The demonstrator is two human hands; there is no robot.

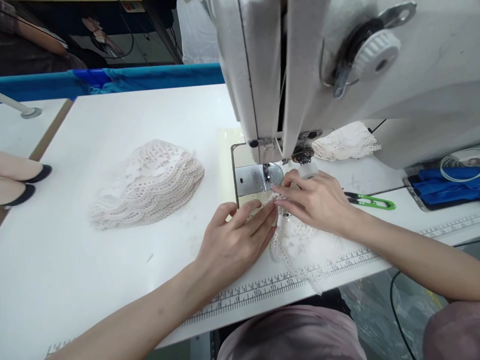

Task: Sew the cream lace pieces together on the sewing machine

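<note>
A piece of white lace (296, 245) lies in front of the sewing machine's needle plate (249, 181), with its scalloped trim hanging toward the table's front edge. My left hand (238, 237) rests at the lace's left side, fingers closed together on its upper edge. Across from it, my right hand (318, 200) pinches the same edge, thumb and fingertips near the left hand's fingertips. Both hands are just in front of the presser foot (266, 172). Part of the lace is hidden under the hands.
A stack of lace pieces (161, 185) sits on the table to the left. More lace (347, 142) lies behind the machine head (262, 75). Green thread snips (371, 201) are right of my right hand, near a tray with blue cloth (446, 185). A printed ruler (258, 292) runs along the front edge.
</note>
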